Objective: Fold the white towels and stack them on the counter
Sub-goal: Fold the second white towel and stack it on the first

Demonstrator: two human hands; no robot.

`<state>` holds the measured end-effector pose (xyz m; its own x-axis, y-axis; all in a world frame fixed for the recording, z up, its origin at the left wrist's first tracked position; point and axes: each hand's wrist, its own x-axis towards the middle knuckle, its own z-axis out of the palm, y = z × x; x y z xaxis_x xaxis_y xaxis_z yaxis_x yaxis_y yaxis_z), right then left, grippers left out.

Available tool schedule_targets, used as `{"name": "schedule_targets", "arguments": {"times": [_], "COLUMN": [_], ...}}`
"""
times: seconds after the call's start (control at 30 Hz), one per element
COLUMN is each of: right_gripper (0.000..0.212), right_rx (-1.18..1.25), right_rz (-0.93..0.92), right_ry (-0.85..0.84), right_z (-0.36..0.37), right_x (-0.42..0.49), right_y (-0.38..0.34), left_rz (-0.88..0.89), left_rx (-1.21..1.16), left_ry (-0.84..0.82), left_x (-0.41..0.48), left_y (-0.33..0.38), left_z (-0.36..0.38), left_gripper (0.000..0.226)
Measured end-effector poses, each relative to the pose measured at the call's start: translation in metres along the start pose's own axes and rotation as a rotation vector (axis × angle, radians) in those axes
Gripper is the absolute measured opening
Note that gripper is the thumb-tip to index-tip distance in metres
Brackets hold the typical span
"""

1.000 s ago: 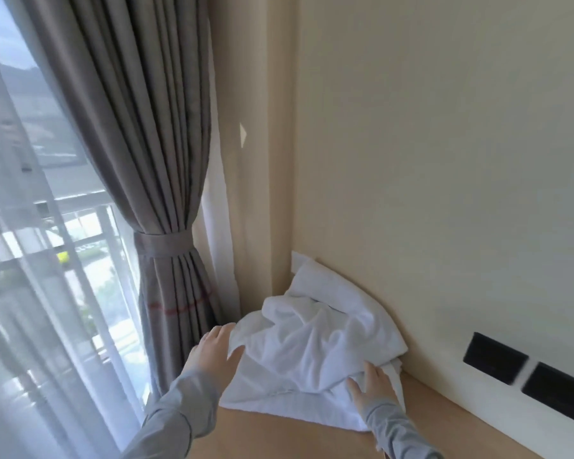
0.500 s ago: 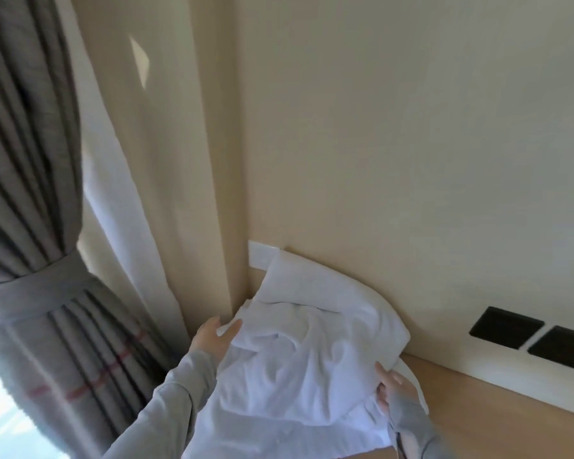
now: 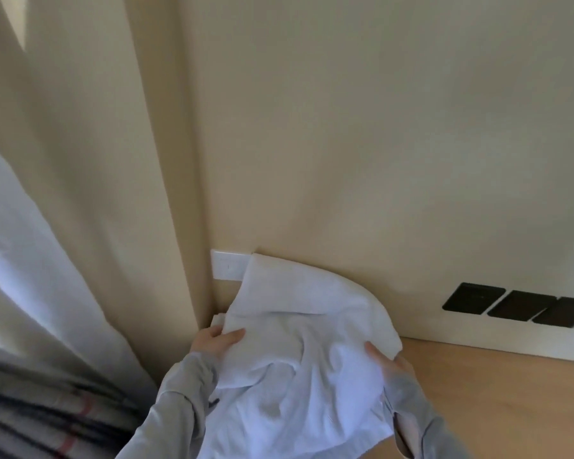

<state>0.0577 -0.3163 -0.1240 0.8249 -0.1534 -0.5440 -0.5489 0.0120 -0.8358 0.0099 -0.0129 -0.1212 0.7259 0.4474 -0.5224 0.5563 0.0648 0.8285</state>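
At the far left hangs a grey woven curtain (image 3: pixel 47 409) with thin red stripes, and beside it a smooth white lining (image 3: pixel 30 260). The left hand (image 3: pixel 212 342), in a grey sleeve, has its grip closed on the left edge of the white towels (image 3: pixel 295 359), with the thumb on top of the cloth and the fingers under it. The towels are soft, crumpled cotton. Their long axis runs from the person toward the corner of the cream wall (image 3: pixel 345 144), and the far end leans on the wall just beside a white switch plate (image 3: pixel 227 265). The right hand (image 3: pixel 390 362) grips the right edge, thumb pressed on the fabric. The bundle lies over the left end of the pale wooden tabletop (image 3: pixel 494 392). Three flat black plates (image 3: pixel 517 304) sit low on the wall at the right.
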Motion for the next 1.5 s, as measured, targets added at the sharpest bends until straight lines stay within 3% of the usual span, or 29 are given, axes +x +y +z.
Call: {"name": "schedule_targets", "arguments": {"times": [0.13,0.33,0.5,0.8,0.9,1.03,1.13,1.3,1.43,1.5], "right_gripper": [0.033,0.027,0.034,0.024,0.019,0.026,0.022,0.029,0.039,0.034], "right_rx": [0.071,0.172,0.166,0.188,0.196,0.179,0.194,0.2,0.145,0.081], "right_rz": [-0.17,-0.355,-0.474,-0.642,-0.673,-0.627,-0.596,-0.43,-0.13,-0.012], "right_ry": [-0.03,0.029,0.079,0.248,0.341,0.474,0.54,0.627,0.441,0.334], "right_z": [0.008,-0.002,-0.026,-0.155,-0.215,-0.297,-0.355,-0.426,-0.468,-0.489], "right_x": [-0.025,-0.057,-0.085,-0.142,-0.148,-0.139,-0.116,-0.062,-0.009,0.013], "right_y": [-0.013,-0.06,-0.112,-0.161,-0.156,-0.133,-0.107,-0.034,0.044,0.072], "left_rz": [0.269,0.586,0.801,0.964,0.958,0.888,0.803,0.743,0.508,0.454], "left_rx": [0.011,-0.006,-0.077,-0.127,-0.04,0.12,0.238,0.568,0.514,0.533], "left_ry": [0.047,0.084,0.077,-0.248,-0.379,-0.52,-0.574,-0.365,-0.322,-0.183], "left_x": [-0.014,-0.05,-0.095,-0.175,-0.193,-0.205,-0.203,-0.189,-0.183,-0.181], "left_y": [0.015,0.06,0.099,0.163,0.176,0.178,0.167,0.117,0.039,0.001], "left_z": [0.002,-0.004,-0.002,0.066,0.116,0.201,0.276,0.42,0.497,0.504], "left_gripper": [0.018,0.01,0.025,0.018,0.011,0.027,0.013,0.027,0.052,0.056]}}
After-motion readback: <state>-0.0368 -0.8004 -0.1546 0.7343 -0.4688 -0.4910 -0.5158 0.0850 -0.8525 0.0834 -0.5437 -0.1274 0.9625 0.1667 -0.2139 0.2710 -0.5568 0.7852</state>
